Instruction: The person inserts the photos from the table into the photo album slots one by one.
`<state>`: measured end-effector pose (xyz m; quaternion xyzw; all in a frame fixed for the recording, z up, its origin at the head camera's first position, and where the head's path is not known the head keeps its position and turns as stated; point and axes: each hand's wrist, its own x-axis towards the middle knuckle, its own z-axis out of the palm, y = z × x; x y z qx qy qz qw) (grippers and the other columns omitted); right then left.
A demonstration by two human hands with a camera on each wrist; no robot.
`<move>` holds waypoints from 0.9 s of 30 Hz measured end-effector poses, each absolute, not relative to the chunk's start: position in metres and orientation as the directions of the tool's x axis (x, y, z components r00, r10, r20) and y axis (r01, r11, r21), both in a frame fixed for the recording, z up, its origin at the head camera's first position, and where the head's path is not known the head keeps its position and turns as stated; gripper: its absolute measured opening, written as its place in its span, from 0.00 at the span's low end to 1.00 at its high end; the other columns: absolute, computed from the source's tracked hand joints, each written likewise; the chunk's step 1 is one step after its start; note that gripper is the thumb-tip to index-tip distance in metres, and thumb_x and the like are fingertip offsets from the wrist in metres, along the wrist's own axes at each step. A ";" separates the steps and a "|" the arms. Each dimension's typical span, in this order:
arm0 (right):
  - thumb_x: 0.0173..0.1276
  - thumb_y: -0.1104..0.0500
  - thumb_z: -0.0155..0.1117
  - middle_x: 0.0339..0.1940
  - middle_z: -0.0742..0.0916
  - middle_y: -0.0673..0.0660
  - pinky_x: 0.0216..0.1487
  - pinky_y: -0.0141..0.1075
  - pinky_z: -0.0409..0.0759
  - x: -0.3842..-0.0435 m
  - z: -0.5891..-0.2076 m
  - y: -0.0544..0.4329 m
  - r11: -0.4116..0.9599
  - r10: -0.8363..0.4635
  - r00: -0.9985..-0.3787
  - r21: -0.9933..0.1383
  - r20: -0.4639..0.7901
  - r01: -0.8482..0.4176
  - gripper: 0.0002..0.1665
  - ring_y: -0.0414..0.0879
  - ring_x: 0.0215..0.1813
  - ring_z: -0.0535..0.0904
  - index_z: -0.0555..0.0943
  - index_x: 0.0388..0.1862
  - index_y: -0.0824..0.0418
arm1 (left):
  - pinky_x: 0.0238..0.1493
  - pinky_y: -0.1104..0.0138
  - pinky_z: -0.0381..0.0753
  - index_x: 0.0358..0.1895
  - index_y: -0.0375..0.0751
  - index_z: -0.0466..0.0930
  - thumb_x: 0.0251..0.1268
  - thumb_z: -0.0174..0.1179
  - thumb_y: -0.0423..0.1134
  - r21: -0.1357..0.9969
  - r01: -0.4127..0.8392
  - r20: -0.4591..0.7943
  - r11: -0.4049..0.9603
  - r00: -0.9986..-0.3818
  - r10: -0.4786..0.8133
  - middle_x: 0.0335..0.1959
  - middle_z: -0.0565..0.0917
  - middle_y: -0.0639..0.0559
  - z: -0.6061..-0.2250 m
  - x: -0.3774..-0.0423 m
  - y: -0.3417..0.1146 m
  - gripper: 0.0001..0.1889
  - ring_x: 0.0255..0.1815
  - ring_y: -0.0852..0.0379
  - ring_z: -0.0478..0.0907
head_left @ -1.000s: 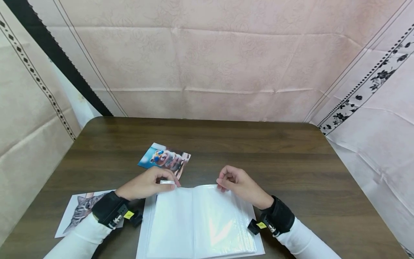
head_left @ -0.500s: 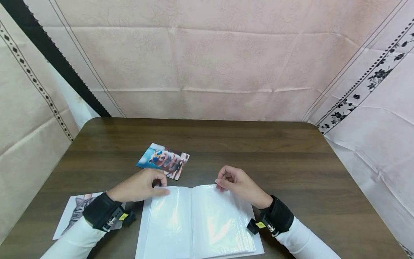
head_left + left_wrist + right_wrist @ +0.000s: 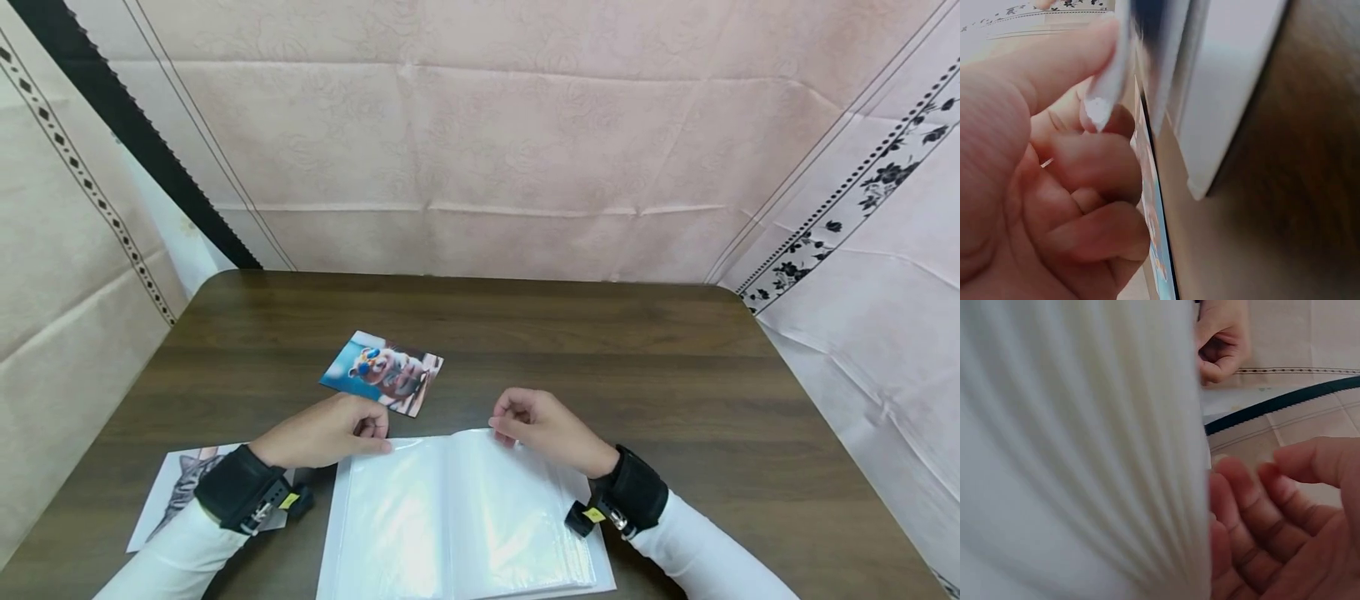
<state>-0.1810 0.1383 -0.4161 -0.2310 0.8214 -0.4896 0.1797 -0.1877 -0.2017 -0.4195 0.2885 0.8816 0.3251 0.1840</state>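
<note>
1. L hand (image 3: 326, 432): thumb + finger pinch the top L corner of a thin, clear-plastic pg (image 3: 393, 517), other fingers curled in. Prob. held by the corner b/c that lifts one sheet w/o bending it.
2. R hand (image 3: 542, 432): fingers half bent at the top edge of the R-side pgs, thumb off the paper; fingertips partly hidden, so can't tell if it grips. Prob. there to keep that half flat + steady.
3. White rectangular album w/ glossy clear sleeves (image 3: 517, 542): lies open b/w the hands, near the person, bottom cut off by the frame. Prob. central so both hands reach it.
4. Small glossy blue-and-pink animal picture (image 3: 386, 371): lies askew just beyond L hand; can't tell if they touch. Prob. set there to be out of the album's way.
5. White sheet w/ grey striped cat (image 3: 180, 487): L of album, partly under the L forearm in view, prob. parked aside for same reason.
6. Brown wood-grain tabletop (image 3: 675, 375) carries it all; pale patterned cloth (image 3: 487, 142) hangs behind.
</note>
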 end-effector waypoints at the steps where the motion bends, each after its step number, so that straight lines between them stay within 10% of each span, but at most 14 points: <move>1: 0.77 0.58 0.60 0.31 0.85 0.58 0.38 0.30 0.78 -0.184 -0.415 0.136 0.432 -0.563 -0.823 -0.877 -0.079 -0.211 0.08 0.48 0.33 0.80 0.80 0.42 0.64 | 0.24 0.72 0.65 0.31 0.56 0.80 0.66 0.68 0.47 0.678 0.389 -0.139 0.624 -0.765 0.629 0.21 0.69 0.61 -0.420 -0.187 -0.202 0.07 0.22 0.63 0.71; 13: 0.72 0.60 0.67 0.24 0.83 0.54 0.29 0.29 0.71 -0.220 -0.390 0.095 0.654 -0.625 -0.758 -0.657 -0.189 -0.375 0.06 0.40 0.24 0.74 0.81 0.34 0.58 | 0.24 0.72 0.66 0.36 0.58 0.82 0.69 0.66 0.47 0.640 0.412 -0.125 0.648 -0.776 0.618 0.22 0.72 0.61 -0.421 -0.188 -0.199 0.03 0.24 0.63 0.72; 27: 0.70 0.53 0.70 0.28 0.84 0.49 0.34 0.32 0.74 -0.247 -0.383 0.051 0.793 -0.536 -0.817 -0.457 -0.213 -0.402 0.07 0.44 0.33 0.78 0.83 0.38 0.55 | 0.24 0.72 0.65 0.37 0.57 0.84 0.72 0.63 0.45 0.640 0.435 -0.095 0.633 -0.773 0.627 0.25 0.76 0.63 -0.414 -0.184 -0.192 0.03 0.24 0.64 0.71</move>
